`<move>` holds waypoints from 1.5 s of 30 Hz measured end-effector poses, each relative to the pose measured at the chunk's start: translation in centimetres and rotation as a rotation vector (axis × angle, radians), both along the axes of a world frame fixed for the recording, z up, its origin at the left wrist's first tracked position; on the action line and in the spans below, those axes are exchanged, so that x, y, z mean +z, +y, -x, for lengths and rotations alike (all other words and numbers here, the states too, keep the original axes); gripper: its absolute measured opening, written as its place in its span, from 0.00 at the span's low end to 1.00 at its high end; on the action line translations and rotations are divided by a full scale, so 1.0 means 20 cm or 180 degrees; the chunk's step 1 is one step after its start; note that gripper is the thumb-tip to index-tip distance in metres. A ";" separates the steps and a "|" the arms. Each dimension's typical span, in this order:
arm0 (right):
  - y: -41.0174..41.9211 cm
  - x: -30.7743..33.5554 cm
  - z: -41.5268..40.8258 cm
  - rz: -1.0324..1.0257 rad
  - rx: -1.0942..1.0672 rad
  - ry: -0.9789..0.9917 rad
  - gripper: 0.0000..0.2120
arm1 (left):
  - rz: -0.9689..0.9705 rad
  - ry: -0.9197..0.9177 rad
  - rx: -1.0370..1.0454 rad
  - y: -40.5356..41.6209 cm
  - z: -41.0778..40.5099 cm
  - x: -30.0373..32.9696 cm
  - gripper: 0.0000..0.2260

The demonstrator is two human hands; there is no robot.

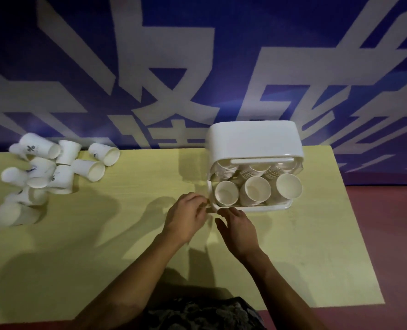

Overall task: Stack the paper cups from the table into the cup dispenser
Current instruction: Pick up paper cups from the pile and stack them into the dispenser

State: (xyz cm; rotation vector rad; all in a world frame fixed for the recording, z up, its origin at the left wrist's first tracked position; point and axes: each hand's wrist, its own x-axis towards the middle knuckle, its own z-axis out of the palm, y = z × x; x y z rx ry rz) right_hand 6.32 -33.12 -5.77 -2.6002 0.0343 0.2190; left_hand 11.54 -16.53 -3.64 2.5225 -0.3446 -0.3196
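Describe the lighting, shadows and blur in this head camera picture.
Head view: dim overall, with a bright patch on the table; both hands cast several overlapping shadows; the loose cups at left look soft and smeared; wide-angle bending curves the table's far edge; the dispenser looks sharp.

Two bare forearms, no sleeves, left hand (186, 216), right hand (238, 228), dark patterned garment (202, 314) below
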 end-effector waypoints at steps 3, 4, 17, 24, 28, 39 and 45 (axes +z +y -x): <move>0.18 -0.02 -0.04 -0.0085 0.0300 0.0047 0.13 | -0.0139 0.0038 0.0530 0.31 0.06 -0.01 0.12; 0.26 -0.02 -0.05 -0.0109 0.0388 0.0068 0.12 | -0.0175 0.0064 0.0700 0.43 0.08 -0.02 0.12; 1.34 -0.04 -0.19 -0.0347 0.0904 0.0366 0.12 | -0.0172 0.0064 0.2363 1.71 0.12 -0.06 0.10; 1.81 -0.08 -0.34 -0.0807 0.0059 0.0936 0.08 | -0.0401 0.0017 0.2504 2.16 0.03 -0.09 0.14; 2.00 -0.11 -0.50 -0.1627 -0.1083 0.1273 0.04 | -0.0578 0.0266 0.2493 2.32 -0.02 -0.15 0.15; 2.20 -0.20 -0.87 -0.3012 -0.2523 0.1568 0.07 | -0.0339 0.0586 0.1869 2.46 -0.10 -0.27 0.03; 2.26 -0.23 -0.91 -0.2769 -0.2693 0.1502 0.08 | 0.0053 0.0354 0.1919 2.48 -0.10 -0.22 0.06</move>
